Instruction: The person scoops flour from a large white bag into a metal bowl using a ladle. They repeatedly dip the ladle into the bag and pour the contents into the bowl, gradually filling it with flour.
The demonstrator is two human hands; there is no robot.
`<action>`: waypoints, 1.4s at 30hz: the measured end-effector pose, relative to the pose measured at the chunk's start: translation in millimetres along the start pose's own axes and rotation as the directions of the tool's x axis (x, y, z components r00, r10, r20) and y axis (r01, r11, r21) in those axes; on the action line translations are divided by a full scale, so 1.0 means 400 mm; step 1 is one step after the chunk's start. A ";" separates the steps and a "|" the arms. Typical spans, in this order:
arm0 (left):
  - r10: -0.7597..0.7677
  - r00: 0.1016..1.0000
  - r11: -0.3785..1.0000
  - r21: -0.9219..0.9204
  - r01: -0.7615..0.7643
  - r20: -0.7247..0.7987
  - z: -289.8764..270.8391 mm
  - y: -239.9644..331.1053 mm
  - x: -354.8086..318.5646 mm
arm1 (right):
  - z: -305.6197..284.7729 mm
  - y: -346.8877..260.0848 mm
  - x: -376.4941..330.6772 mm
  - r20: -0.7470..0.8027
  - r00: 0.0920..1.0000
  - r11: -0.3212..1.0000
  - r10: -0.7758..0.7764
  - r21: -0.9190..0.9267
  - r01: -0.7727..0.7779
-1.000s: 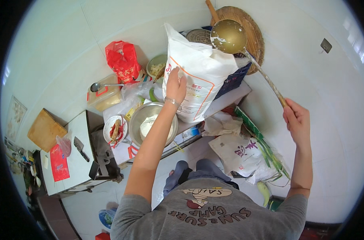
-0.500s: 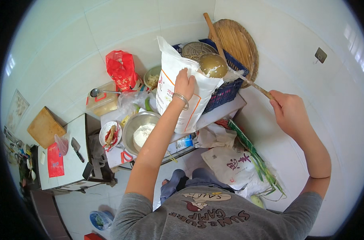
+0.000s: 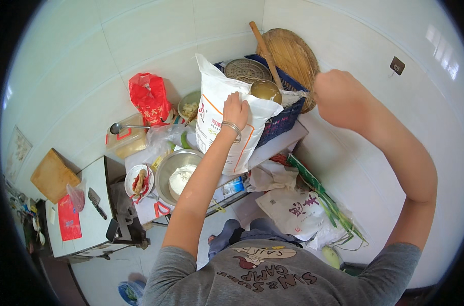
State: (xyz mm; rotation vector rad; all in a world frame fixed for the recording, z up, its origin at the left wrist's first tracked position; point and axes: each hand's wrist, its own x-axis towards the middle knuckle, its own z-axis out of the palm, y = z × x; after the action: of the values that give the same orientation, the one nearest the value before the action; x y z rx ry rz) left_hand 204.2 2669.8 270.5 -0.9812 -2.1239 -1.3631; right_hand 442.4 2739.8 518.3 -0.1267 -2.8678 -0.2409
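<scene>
At the back of the tabletop point(image 3: 287, 140), the white sack point(image 3: 222, 137) stands tilted against the blue crate point(image 3: 279, 127), hiding much of its front. A rolling pin point(image 3: 266, 53) leans across the crate, partly in front of the round board point(image 3: 297, 56) by the wall. Inside the crate lies a patterned round thing point(image 3: 247, 70).

The left hand point(image 3: 235, 110) grasps the sack's front near its upper edge, fingers bent. The right hand point(image 3: 339, 97) is raised at the right, its fingers clenched around the handle of the ladle point(image 3: 266, 90); the ladle's cup sits at the sack's mouth, its lower part hidden by the sack's edge.

Left of the sack, the basin point(image 3: 163, 171) contains white powder point(image 3: 181, 178), the left forearm covering its right side. Just beside it, a white plate point(image 3: 128, 183) carries red peppers point(image 3: 148, 177); red-handled scissors point(image 3: 161, 208) lie near. Farther back are a clear box point(image 3: 135, 148) with a spoon point(image 3: 117, 127) on its lid, a red bag point(image 3: 149, 99) and a bowl point(image 3: 193, 97) with pale pieces point(image 3: 190, 109).
</scene>
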 end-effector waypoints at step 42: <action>-0.257 0.961 0.919 0.332 0.212 0.097 0.031 -0.043 0.041 | 0.273 0.130 0.160 0.147 0.989 0.999 -0.024 0.032 0.020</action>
State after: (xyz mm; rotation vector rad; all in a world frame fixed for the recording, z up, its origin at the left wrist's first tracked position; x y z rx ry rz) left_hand 180.8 2682.0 266.0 -0.7255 -2.5362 -1.0262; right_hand 359.4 2814.1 439.2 -0.1115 -3.0204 -0.1991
